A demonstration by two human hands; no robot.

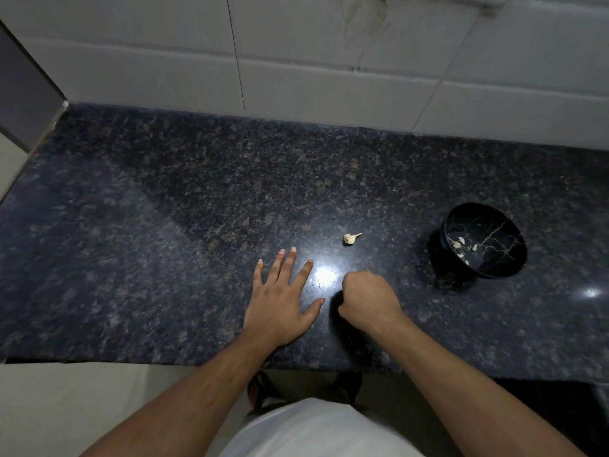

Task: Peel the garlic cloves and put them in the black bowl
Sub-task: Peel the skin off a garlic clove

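Observation:
A small piece of garlic (350, 238) with a thin stem lies on the dark granite counter (164, 225), a little beyond my hands. The black bowl (504, 263) with pale vein lines stands to the right and holds several pale garlic pieces (461, 245). My left hand (280, 298) lies flat on the counter with its fingers spread. My right hand (365, 300) is curled into a fist, knuckles down on the counter. Whether anything is inside the fist is hidden.
A white tiled wall (329, 61) runs along the back of the counter. The counter's front edge (197, 362) is close to my body. A grey panel (23, 94) stands at the far left. A bright light reflection (325, 275) sits between my hands.

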